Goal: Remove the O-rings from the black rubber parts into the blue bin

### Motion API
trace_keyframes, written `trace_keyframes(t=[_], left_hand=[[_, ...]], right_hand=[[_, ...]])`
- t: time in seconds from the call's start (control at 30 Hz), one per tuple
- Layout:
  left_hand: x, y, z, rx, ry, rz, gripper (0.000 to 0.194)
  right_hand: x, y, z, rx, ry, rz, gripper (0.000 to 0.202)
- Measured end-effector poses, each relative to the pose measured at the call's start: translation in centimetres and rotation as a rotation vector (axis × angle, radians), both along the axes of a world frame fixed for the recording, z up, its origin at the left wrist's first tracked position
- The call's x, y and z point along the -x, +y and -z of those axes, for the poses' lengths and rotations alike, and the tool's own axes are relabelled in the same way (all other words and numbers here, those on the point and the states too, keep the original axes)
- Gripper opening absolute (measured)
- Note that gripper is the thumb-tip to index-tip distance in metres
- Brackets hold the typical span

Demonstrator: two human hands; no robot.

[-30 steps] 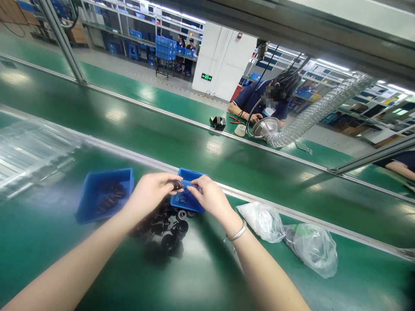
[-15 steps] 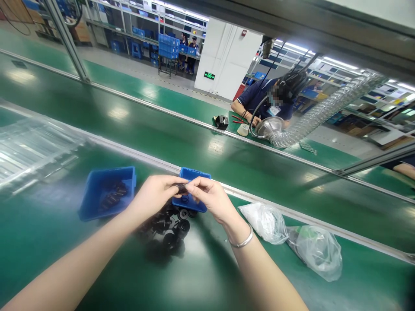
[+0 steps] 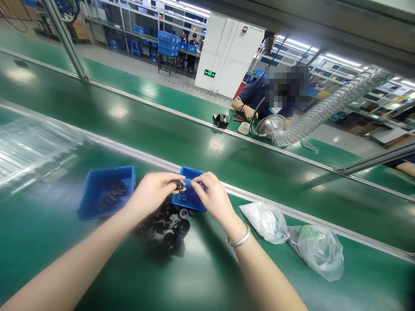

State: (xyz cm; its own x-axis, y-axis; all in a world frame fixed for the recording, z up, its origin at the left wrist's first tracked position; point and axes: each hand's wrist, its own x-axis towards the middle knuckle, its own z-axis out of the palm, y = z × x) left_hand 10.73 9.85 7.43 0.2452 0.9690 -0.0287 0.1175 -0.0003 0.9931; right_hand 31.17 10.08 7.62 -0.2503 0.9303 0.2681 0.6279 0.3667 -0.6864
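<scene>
My left hand (image 3: pixel 157 188) holds a small black ribbed part (image 3: pixel 177 185) between thumb and fingers. Just to its right, my right hand (image 3: pixel 209 190) is pinched, thumb against fingertips; whatever it holds is too small to make out. Both hands are over a small blue tray (image 3: pixel 194 203) with thin black rings (image 3: pixel 184 197) inside. Below the tray, a pile of round black parts (image 3: pixel 183 226) lies on the green table. A larger blue bin (image 3: pixel 89 194) on the left contains dark parts (image 3: pixel 113 194).
Two clear plastic bags (image 3: pixel 264 222) (image 3: pixel 320 250) lie to the right. Clear plastic trays (image 3: pixel 35 147) are at the far left. Beyond a metal rail (image 3: pixel 155 105), a person (image 3: pixel 253 97) sits by a flexible duct (image 3: pixel 333 103) and red-handled pliers (image 3: pixel 239 117).
My right hand has moved slightly away from the black part, leaving a gap between my hands. The black part has tilted in my left hand, and more rings show in the tray.
</scene>
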Motion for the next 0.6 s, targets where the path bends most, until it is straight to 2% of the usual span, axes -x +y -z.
trace_keyframes(t=[0.1,0.2,0.4,0.6], left_hand=[[-0.1,-0.2,-0.1,-0.035,0.069,0.011,0.034],[-0.2,-0.4,-0.4,-0.068,0.161,0.0,0.033],[0.0,-0.6,-0.9,-0.076,0.187,0.037,0.033],[-0.1,-0.6,-1.1,-0.027,0.089,0.083,0.034]], right_hand=[[0.7,-0.9,-1.2,0.074,0.185,-0.108,0.022],[1.2,-1.1,-1.6,0.18,0.31,-0.178,0.021],[1.0,-0.8,-0.9,0.338,0.503,-0.191,0.027],[1.1,-1.0,-1.4,0.462,0.638,-0.188,0.028]])
